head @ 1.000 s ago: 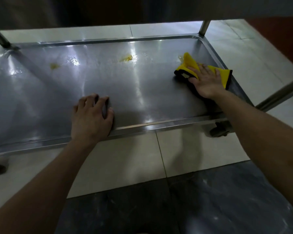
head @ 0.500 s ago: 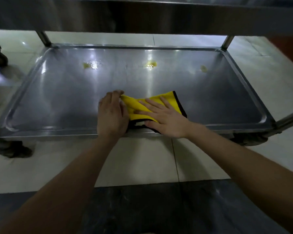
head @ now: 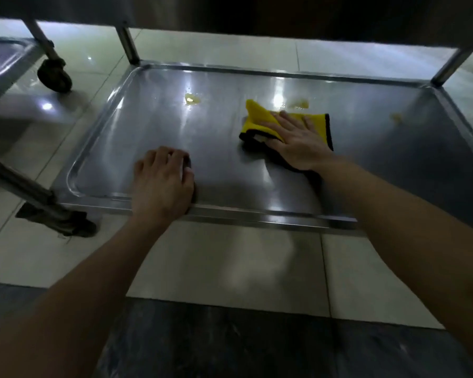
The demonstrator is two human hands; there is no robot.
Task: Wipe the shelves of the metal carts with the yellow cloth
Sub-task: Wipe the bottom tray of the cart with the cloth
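The bottom shelf [head: 137, 126] of a metal cart is a shiny steel tray close to the floor. A yellow cloth [head: 257, 118] with a dark border lies near its middle. My right hand [head: 298, 140] presses flat on the cloth with straight fingers. My left hand [head: 161, 186] rests on the shelf's front rim, fingers bent over the edge onto the steel. Yellow stains [head: 191, 99] sit toward the back of the shelf: one left of the cloth, one just behind it [head: 301, 105], and a faint one at the right [head: 396, 117].
An upper shelf [head: 230, 9] overhangs at the top. Cart posts [head: 127, 45] stand at the back corners. A second cart with a caster wheel [head: 54, 73] is at the left. A leg and caster [head: 60, 222] stand at the front left. The floor is tiled.
My right hand slid the cloth from the far right to the front rim beside my left hand, then back and right toward the middle stain. My view shifted right.
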